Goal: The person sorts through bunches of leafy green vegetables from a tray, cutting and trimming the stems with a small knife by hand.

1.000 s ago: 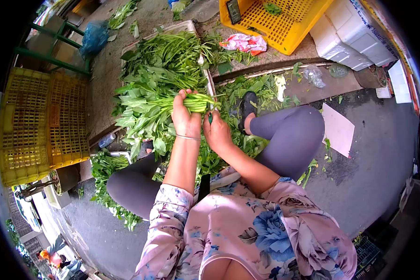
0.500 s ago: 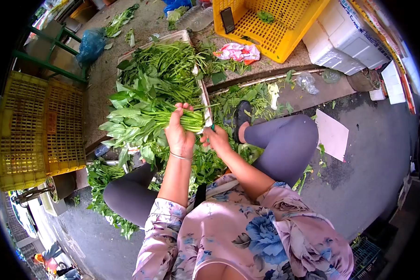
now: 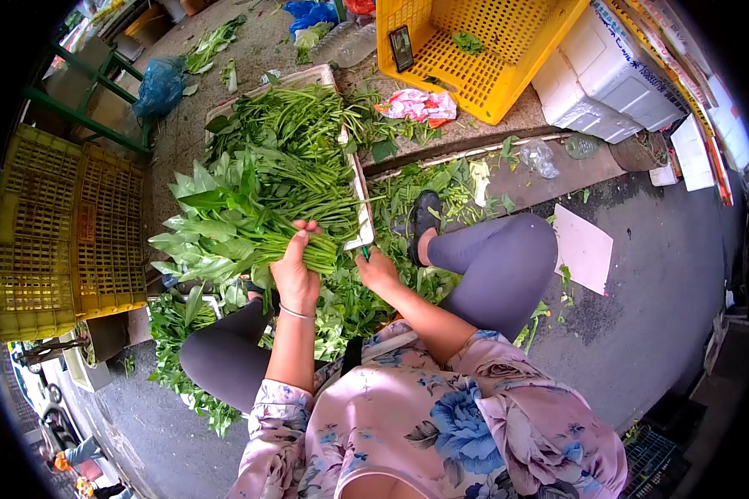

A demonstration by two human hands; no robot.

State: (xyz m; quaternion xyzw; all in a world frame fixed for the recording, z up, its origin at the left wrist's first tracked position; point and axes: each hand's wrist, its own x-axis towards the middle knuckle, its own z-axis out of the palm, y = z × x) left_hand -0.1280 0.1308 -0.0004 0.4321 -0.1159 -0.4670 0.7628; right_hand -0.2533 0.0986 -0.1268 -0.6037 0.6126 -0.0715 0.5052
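My left hand (image 3: 296, 268) is closed around the stems of a bunch of water spinach (image 3: 225, 220). The leaves fan out to the left, and the stem ends point right. Beyond it, more bunches (image 3: 291, 116) lie piled in a white foam tray (image 3: 364, 204). My right hand (image 3: 376, 271) is closed beside the tray's near corner, apart from the bunch. From it sticks a small green-handled knife (image 3: 366, 252), mostly hidden by my fingers, its blade hard to make out. Loose greens (image 3: 349, 295) lie heaped below both hands, between my legs.
A yellow crate (image 3: 483, 66) holding a phone (image 3: 401, 48) stands at the far side, with white foam boxes (image 3: 612, 75) to its right. Yellow crates (image 3: 66, 224) stack at left. Trimmings (image 3: 449, 183) litter the ground near my shoe (image 3: 425, 220). Pink cardboard (image 3: 582, 249) lies at right.
My left hand has moved left and toward me with the bunch, drawing its stem ends away from my right hand. My right hand has shifted slightly toward me.
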